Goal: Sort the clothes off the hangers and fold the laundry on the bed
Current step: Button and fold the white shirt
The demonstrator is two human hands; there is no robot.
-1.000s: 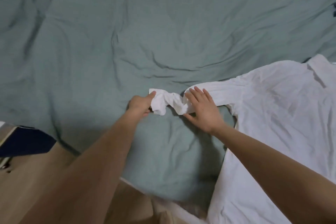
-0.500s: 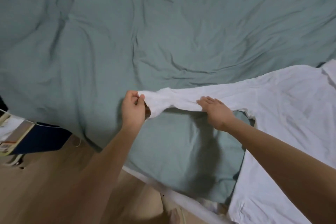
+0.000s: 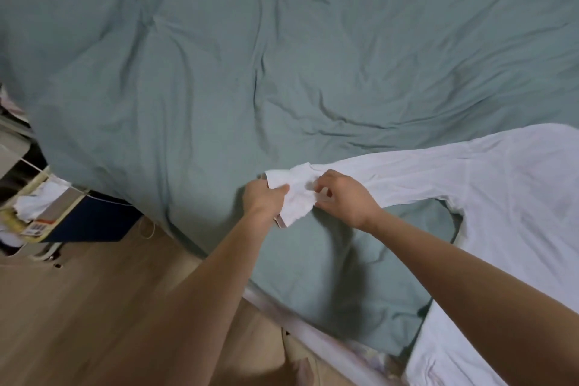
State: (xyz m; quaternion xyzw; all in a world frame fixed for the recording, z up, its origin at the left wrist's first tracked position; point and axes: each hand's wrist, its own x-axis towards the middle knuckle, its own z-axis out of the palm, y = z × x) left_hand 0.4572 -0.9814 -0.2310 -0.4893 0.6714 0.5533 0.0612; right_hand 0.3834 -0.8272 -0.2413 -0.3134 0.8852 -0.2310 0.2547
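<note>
A white long-sleeved shirt (image 3: 507,197) lies spread on the right of the teal bed cover (image 3: 250,72), its sleeve stretched out to the left. My left hand (image 3: 264,200) grips the cuff end of that sleeve (image 3: 297,197) from the left. My right hand (image 3: 344,197) pinches the same cuff from the right with curled fingers, so both hands meet at the sleeve's end, near the bed's front edge.
The wrinkled bed cover fills most of the view. Wooden floor (image 3: 78,307) runs along the lower left. A dark blue box and a rack with papers and white cloth (image 3: 40,213) stand at the left beside the bed. The bed's pale frame edge (image 3: 313,332) crosses the bottom.
The bunched sleeve has been pulled out straight to the left. My right hand has gone from lying flat on the sleeve to pinching the cuff close to my left hand.
</note>
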